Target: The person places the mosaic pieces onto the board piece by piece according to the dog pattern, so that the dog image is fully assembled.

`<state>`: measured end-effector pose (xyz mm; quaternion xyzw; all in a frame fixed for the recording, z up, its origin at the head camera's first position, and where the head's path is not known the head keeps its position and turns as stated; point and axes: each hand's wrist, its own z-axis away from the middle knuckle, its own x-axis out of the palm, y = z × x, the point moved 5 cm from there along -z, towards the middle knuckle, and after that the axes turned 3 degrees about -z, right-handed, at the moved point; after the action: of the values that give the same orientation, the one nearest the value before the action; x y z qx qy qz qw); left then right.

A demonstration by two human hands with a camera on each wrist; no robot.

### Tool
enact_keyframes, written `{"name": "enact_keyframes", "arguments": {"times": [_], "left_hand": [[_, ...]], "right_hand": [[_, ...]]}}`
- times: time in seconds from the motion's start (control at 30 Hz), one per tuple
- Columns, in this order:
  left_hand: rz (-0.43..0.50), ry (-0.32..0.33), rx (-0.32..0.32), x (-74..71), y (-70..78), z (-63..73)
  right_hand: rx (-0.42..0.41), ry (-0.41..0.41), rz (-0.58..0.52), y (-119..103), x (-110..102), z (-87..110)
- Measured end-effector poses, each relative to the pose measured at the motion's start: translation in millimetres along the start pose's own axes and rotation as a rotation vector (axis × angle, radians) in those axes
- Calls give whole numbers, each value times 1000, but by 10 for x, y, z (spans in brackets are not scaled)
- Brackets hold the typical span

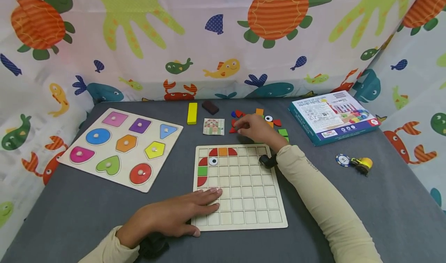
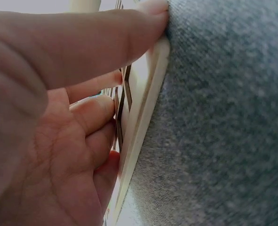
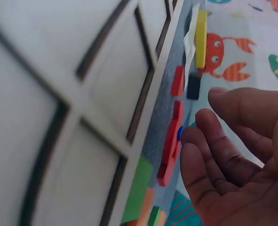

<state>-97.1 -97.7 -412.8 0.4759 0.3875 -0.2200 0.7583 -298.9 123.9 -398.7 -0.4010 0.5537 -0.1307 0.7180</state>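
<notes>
My left hand [image 1: 174, 214] rests with its fingers spread on the lower left of a wooden grid board [image 1: 244, 193]; in the left wrist view its thumb [image 2: 96, 42] lies along the board's edge. At the board's upper left sit several tiles: red rounded ones [image 1: 232, 152], an orange square [image 1: 222, 152], a green square [image 1: 202, 171] and a round eye tile [image 1: 213, 161]. Beyond the far edge, my right hand [image 1: 259, 129] hovers by loose red pieces [image 1: 239, 113]. In the right wrist view, its thumb and bent fingers stand apart with nothing visible between them.
A wooden shape puzzle [image 1: 160, 170] lies left. Behind the board are a yellow block [image 1: 192, 113], a dark brown block [image 1: 210, 107] and a picture card [image 1: 213, 126]. A boxed set [image 1: 334, 116], a poker chip [image 1: 343, 160] and a small yellow-black object [image 1: 362, 165] lie right.
</notes>
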Motion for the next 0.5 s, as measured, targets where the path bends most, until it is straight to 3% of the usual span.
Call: {"name": "enact_keyframes", "arguments": {"times": [0.23, 0.5], "left_hand": [[-4, -4, -2, -6, 12, -12], [10, 1, -2, 5, -1, -4]], "right_hand": [[54, -5, -20, 115, -10, -48], [54, -46, 21, 43, 74, -160]]}}
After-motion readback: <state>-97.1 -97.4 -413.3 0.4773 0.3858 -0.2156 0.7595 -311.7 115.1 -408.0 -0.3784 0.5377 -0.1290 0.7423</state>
